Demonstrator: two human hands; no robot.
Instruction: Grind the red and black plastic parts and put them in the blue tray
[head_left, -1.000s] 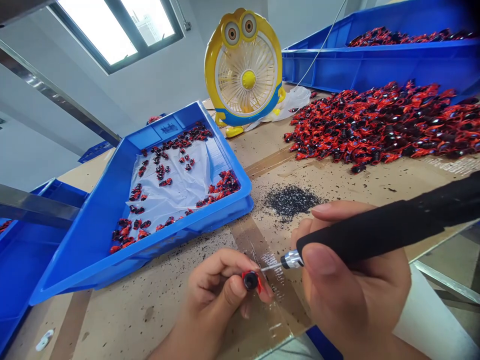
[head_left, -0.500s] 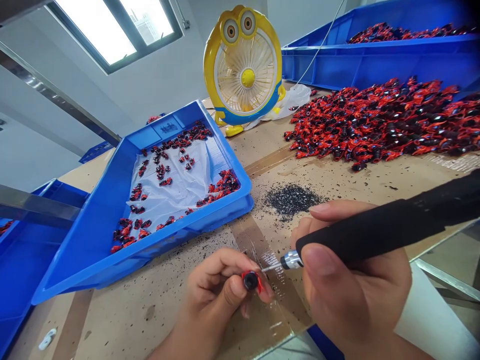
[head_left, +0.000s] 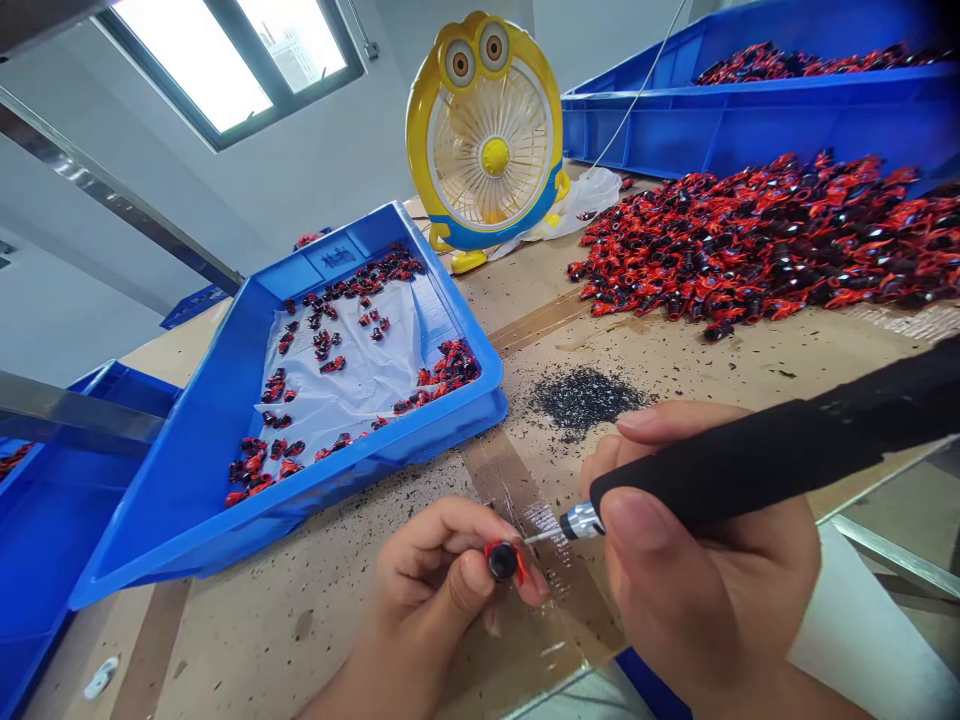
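Left hand [head_left: 435,580]: thumb and fingers pinching small red-and-black part [head_left: 502,562], raised over worktop [head_left: 247,620]. Probably light, stiff, slick plastic; thin red edges might chip. Best held by rounded black end, skin clear of thin metal bit [head_left: 543,538]; contact unclear. Right hand [head_left: 690,590]: wrapped around black pen-shaped tool [head_left: 727,460].

just one head cam, aimed forward and down, left hand [head_left: 431,580] and right hand [head_left: 701,590] way closer than the fan [head_left: 495,157]
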